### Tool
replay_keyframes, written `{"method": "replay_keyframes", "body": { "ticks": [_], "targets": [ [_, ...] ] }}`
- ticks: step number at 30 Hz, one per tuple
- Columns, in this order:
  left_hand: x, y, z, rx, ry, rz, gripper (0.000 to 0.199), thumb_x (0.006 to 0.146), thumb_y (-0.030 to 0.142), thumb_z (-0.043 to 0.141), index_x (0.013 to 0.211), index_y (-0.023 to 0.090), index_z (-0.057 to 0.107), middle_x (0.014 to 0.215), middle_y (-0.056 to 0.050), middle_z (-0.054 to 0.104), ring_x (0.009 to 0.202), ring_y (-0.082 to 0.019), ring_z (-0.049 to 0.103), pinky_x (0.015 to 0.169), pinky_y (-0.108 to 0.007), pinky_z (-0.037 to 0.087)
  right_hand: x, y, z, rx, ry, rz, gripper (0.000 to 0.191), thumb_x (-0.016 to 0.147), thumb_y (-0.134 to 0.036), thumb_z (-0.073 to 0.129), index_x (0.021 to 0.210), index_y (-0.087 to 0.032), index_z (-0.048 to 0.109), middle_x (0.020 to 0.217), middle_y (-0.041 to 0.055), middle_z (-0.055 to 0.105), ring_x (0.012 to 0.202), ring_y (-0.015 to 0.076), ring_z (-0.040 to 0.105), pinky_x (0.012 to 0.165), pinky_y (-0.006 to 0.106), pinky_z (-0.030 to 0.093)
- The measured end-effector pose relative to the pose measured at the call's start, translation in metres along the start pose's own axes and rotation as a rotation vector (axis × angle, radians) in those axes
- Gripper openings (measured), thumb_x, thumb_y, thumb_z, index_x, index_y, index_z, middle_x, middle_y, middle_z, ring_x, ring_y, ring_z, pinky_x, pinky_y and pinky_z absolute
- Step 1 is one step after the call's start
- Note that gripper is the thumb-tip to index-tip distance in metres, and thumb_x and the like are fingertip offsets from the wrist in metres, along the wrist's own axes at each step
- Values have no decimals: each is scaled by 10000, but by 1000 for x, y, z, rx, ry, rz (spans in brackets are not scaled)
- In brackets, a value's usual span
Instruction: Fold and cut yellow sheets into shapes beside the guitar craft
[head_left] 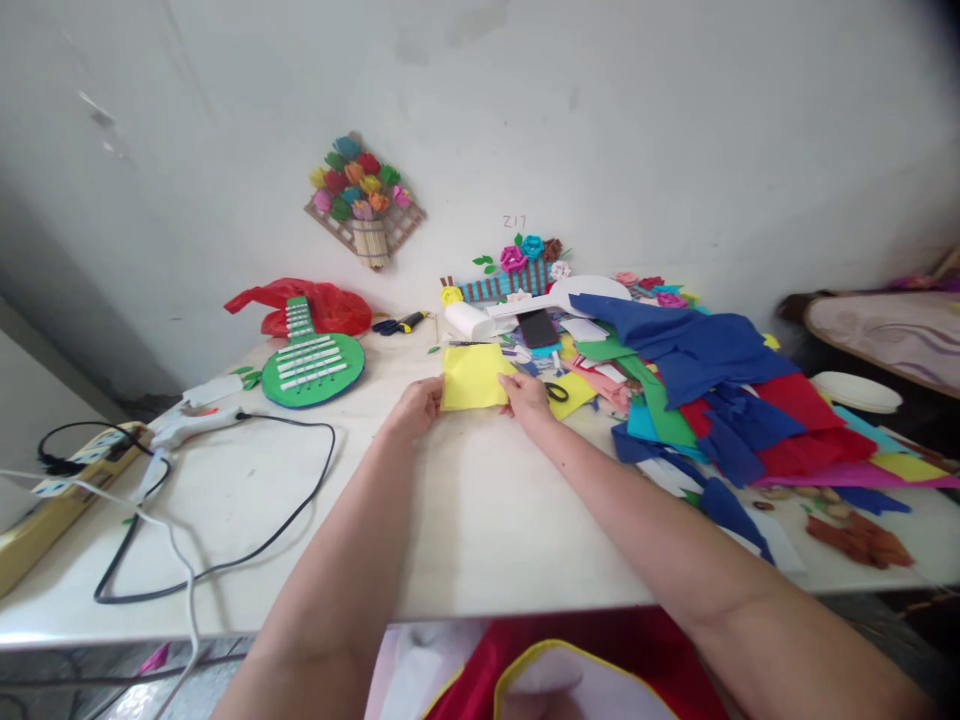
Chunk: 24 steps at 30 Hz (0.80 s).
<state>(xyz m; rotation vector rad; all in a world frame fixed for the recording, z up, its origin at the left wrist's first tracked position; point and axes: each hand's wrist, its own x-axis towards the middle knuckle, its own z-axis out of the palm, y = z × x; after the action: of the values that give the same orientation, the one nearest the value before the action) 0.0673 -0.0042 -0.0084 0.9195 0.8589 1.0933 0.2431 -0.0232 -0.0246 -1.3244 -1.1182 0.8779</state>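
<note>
A yellow sheet of paper (474, 378) is stretched between my two hands over the middle of the table. My left hand (421, 406) pinches its left edge, fingers closed. On the opposite edge, my right hand (525, 394) grips the sheet with the thumb on top. Just right of that hand lies a pair of scissors with black handles (556, 392), partly covered by the hand. Beneath the scissors is another piece of yellow paper (576, 398). A dark phone (537, 328) rests behind the right hand.
A green paper guitar (313, 368) lies at left, near a white glue gun (196, 428) with a looping black cable (330, 470) and a power strip (67, 490). Yellow-black pliers (405, 322) sit behind. Blue cloth-like sheets (682, 345) and coloured scraps crowd the right side.
</note>
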Motion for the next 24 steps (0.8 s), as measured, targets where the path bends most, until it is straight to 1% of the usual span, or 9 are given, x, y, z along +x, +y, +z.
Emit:
{"method": "replay_keyframes", "body": {
  "ticks": [1, 3, 7, 10, 16, 19, 24],
  "targets": [
    [0, -1, -2, 10, -7, 23, 120, 677, 227, 633, 676, 120, 578, 614, -60, 622, 594, -156, 606, 576, -257, 475, 0, 1, 0, 11, 0, -1, 215, 751, -362, 529, 662, -173, 581, 437, -27, 489, 358, 130, 515, 291, 210, 306],
    [1, -3, -4, 29, 21, 75, 120, 650, 201, 656, 671, 111, 579, 593, -51, 614, 552, -138, 590, 557, -247, 470, 0, 1, 0, 17, 4, -8, 224, 751, -369, 525, 653, -174, 574, 451, -17, 505, 376, 142, 536, 294, 215, 319],
    [4, -5, -5, 41, 108, 138, 196, 607, 249, 701, 656, 114, 568, 573, -29, 602, 501, -114, 559, 508, -235, 456, -2, -1, 1, 2, 9, -25, 226, 746, -370, 531, 639, -173, 564, 436, -14, 503, 400, 166, 566, 296, 224, 352],
    [5, -5, -5, 45, 135, 165, 249, 571, 284, 728, 643, 119, 556, 566, -19, 592, 490, -113, 549, 497, -246, 460, -3, -1, 2, 18, 2, -27, 227, 743, -366, 536, 632, -170, 560, 423, -15, 502, 394, 165, 565, 296, 222, 367],
    [5, -5, -6, 71, 92, 164, 312, 515, 320, 761, 657, 121, 569, 561, -16, 591, 506, -119, 559, 508, -244, 456, 1, 3, 0, 111, -5, -34, 261, 725, -397, 551, 608, -165, 567, 441, -6, 521, 382, 146, 555, 285, 210, 377],
    [7, -6, -8, 52, 111, 165, 312, 507, 313, 762, 652, 120, 564, 570, -24, 602, 501, -120, 560, 508, -248, 459, 1, 2, 0, 142, -1, -19, 245, 718, -378, 559, 612, -158, 571, 427, -7, 519, 369, 140, 551, 279, 200, 374],
    [7, -5, -10, 16, 145, 164, 267, 551, 287, 727, 665, 125, 549, 595, -35, 612, 540, -140, 590, 533, -267, 479, -1, -1, 1, 158, 6, 5, 235, 710, -366, 564, 622, -148, 566, 382, -25, 494, 360, 128, 549, 270, 168, 362]
  ]
}}
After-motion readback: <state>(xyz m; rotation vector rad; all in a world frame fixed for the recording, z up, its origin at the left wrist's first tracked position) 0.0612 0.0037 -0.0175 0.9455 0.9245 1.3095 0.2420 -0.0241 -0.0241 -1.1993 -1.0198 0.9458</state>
